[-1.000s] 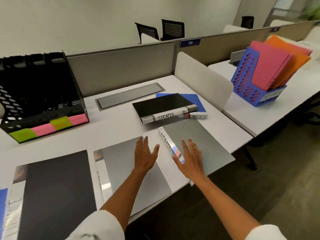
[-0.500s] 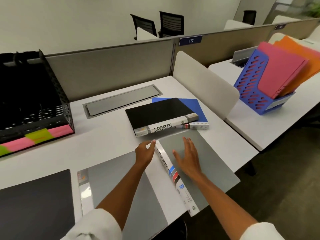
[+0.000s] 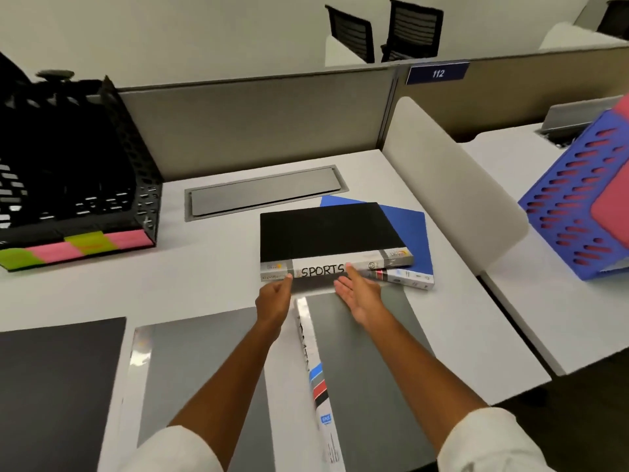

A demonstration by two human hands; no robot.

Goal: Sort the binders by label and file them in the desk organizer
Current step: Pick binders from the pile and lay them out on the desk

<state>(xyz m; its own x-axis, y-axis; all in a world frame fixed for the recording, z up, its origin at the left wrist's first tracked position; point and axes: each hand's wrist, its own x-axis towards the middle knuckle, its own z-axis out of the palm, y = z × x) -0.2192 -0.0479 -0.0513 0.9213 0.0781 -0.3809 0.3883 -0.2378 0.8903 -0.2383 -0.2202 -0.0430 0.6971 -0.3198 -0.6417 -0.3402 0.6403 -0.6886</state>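
Flat, black SPORTS binder [image 3: 326, 233], white spine, atop blue binder [image 3: 408, 229].

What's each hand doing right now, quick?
Left hand: open, fingertips at the SPORTS binder spine, not gripping.
Right hand: open, holding nothing, touching the same spine.

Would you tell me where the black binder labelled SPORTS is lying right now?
In the head view, the black SPORTS binder lies flat mid-desk on a blue binder, just beyond both hands, in front of the grey cable hatch.

Five binders [image 3: 326, 229] (two stacked), two organizers [image 3: 78, 158]
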